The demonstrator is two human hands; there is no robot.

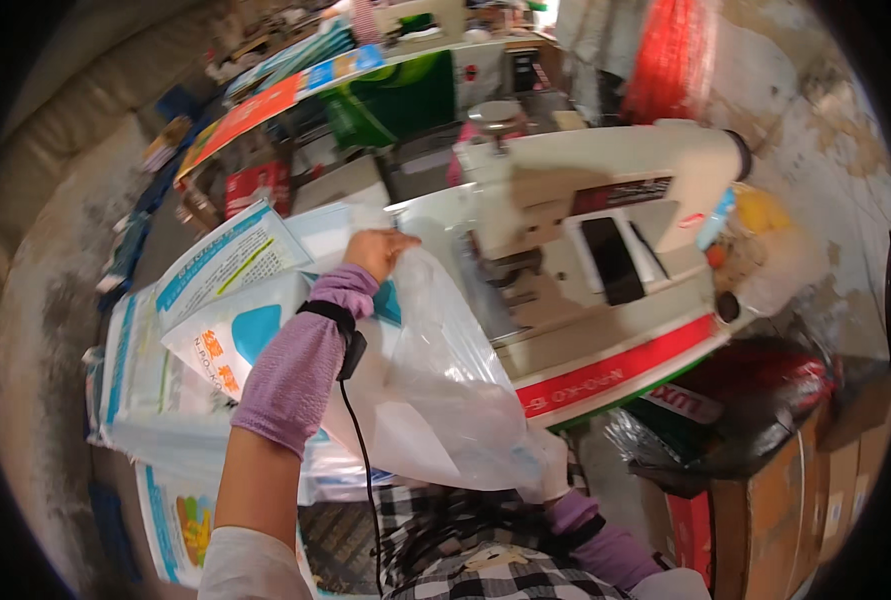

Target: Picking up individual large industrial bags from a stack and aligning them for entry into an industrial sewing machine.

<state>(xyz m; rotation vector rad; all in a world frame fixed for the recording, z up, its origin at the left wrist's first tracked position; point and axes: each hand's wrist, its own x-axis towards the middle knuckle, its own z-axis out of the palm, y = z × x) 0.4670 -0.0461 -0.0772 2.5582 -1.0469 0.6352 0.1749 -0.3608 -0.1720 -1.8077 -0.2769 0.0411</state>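
My left hand [380,252] pinches the upper edge of a clear plastic bag [445,370], beside the bed of a white sewing machine [605,190]. The film spreads down across my lap toward my right hand [550,468], which grips its lower end. Blur and film partly cover the right fingers. Under my left forearm lies a pile of white and blue printed sacks [205,330], some reaching over the table's left side. Purple sleeves cover both forearms, and a dark cable hangs from a black band on the left wrist.
A phone [611,260] lies on the sewing machine. Right of its base are a dark plastic-wrapped bundle [725,410] and cardboard boxes [775,510]. Red strands [670,60] hang at the back wall. Behind the machine stands a cluttered table with a green panel [390,100].
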